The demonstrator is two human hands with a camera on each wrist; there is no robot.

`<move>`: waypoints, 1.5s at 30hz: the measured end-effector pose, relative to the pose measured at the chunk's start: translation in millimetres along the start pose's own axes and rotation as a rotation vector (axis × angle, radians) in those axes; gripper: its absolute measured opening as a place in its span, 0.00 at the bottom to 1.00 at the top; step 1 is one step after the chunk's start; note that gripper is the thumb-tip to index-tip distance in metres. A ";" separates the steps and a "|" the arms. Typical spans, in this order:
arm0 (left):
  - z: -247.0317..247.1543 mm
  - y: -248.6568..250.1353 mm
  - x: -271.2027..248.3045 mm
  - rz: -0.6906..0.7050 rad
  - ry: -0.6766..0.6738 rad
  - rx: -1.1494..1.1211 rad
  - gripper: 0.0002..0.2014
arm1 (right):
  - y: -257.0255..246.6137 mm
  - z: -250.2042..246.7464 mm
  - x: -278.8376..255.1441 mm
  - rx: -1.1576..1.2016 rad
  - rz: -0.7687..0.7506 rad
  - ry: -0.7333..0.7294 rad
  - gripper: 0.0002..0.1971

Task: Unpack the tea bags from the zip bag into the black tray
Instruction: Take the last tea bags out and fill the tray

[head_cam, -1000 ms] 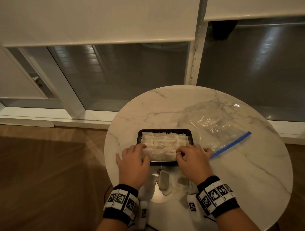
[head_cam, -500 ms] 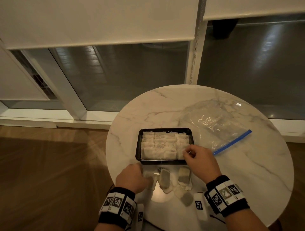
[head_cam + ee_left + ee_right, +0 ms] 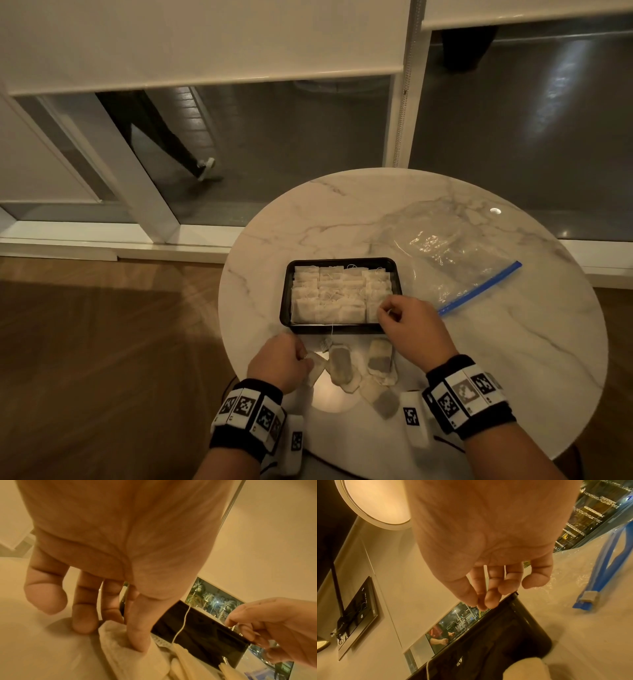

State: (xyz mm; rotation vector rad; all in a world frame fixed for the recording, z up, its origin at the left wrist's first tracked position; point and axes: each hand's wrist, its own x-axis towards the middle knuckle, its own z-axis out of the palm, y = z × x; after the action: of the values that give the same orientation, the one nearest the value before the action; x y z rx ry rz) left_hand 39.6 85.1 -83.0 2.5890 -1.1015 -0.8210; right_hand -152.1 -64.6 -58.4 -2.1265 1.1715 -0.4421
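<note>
The black tray (image 3: pixel 285 301) sits mid-table, packed with rows of pale tea bags (image 3: pixel 329 294). Several loose tea bags (image 3: pixel 340 368) lie on the marble just in front of it. My left hand (image 3: pixel 303 356) is down among them. Its thumb (image 3: pixel 137 639) and fingertips pinch the leftmost loose tea bag (image 3: pixel 118 641). My right hand (image 3: pixel 385 311) hovers over the tray's near right corner (image 3: pixel 505 635). Its thumb and fingertips (image 3: pixel 479 605) are pinched together on what looks like a thin tea bag string. The clear zip bag (image 3: pixel 445 260) lies flat to the right of the tray.
The round marble table (image 3: pixel 513 359) ends close to my wrists and drops to wooden floor on the left. The zip bag's blue seal (image 3: pixel 479 287) points at the right hand. Behind the table are glass doors, where a person's leg (image 3: pixel 164 137) passes outside.
Both hands came off the packed tea bags. The left hand moved back to the loose tea bags on the table. The right hand rose into a pinch at the tray's near right corner.
</note>
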 end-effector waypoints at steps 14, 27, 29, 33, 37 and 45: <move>-62.8 29.2 -30.0 0.268 0.057 -0.409 0.05 | -26.8 -17.0 -2.6 0.184 -0.098 -0.022 0.02; -54.9 61.3 -32.3 0.411 0.103 -0.719 0.04 | -43.7 -17.1 -4.7 0.507 -0.186 -0.217 0.03; -54.3 62.0 -31.6 0.422 0.128 -0.743 0.02 | -44.0 -16.7 -4.3 0.519 -0.189 -0.180 0.03; -53.2 65.7 -28.3 0.404 0.200 -0.871 0.03 | -46.4 -17.6 -5.3 0.631 -0.120 -0.244 0.12; -49.9 72.0 -28.6 0.374 0.215 -0.990 0.03 | -49.4 -18.0 -6.2 0.752 -0.061 -0.275 0.08; -47.5 67.0 -26.9 0.354 0.273 -0.955 0.03 | -44.8 -22.0 -1.9 0.748 -0.040 -0.199 0.06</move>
State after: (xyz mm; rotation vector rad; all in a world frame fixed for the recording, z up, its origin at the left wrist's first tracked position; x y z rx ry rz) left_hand 11.3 56.4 -6.5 1.5955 -0.7713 -0.6501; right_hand -138.1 -54.5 -11.5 -1.4982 0.6957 -0.5634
